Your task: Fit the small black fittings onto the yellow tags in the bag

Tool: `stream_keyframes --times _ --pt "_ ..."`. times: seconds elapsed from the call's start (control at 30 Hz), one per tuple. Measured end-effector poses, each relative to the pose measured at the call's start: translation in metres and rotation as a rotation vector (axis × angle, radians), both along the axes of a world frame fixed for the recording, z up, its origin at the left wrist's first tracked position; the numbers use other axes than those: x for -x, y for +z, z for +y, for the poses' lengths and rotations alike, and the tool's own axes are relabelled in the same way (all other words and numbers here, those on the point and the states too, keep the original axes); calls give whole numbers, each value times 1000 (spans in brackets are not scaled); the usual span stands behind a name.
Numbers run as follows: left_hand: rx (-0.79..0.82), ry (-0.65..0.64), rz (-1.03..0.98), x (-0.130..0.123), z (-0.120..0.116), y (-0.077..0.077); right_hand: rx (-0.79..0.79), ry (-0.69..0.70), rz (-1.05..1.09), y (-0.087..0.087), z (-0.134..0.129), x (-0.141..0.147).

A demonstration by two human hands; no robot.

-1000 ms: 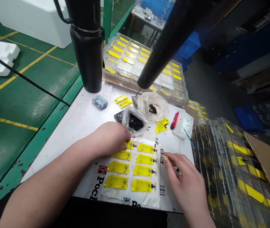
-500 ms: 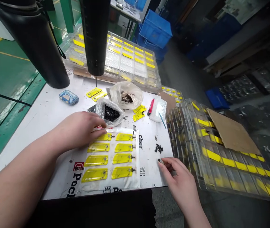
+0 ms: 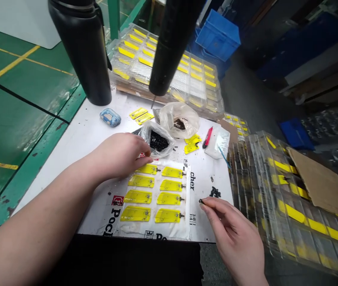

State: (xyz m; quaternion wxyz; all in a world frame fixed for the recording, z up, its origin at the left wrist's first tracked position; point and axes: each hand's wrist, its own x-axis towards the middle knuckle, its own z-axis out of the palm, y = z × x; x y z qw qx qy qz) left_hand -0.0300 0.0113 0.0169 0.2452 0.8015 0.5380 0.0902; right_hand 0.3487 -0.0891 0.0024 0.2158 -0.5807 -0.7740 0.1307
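The left hand (image 3: 127, 155) was at the far left corner of the white pad (image 3: 169, 229), its fingers curled. The right hand (image 3: 235, 232) was right of this pad, thumb and forefinger pinched together.

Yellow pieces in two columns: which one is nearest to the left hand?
The top piece of the left column: the left hand partly hides it, unlike the other seven.

The yellow plates (image 3: 137, 197) look glossy plastic, the bottle (image 3: 82, 55) smooth and matt.

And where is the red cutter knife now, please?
In the head view, the red cutter knife lies right of centre, beyond the right hand, between some yellow pieces and the white packet.
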Motion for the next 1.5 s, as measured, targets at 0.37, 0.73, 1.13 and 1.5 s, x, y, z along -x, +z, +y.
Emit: stream_keyframes --times 0.37,0.73,1.13,1.5 --pt "117 -73 31 12 -1 1 -108 368 -102 -11 42 111" --pt "165 -153 105 -2 -2 -6 -52 423 -181 -29 50 125" --pt "198 -170 147 -6 -2 -2 -55 422 -324 -20 47 126" --pt "196 -171 141 -8 -6 -5 -1 327 -388 -3 36 128"
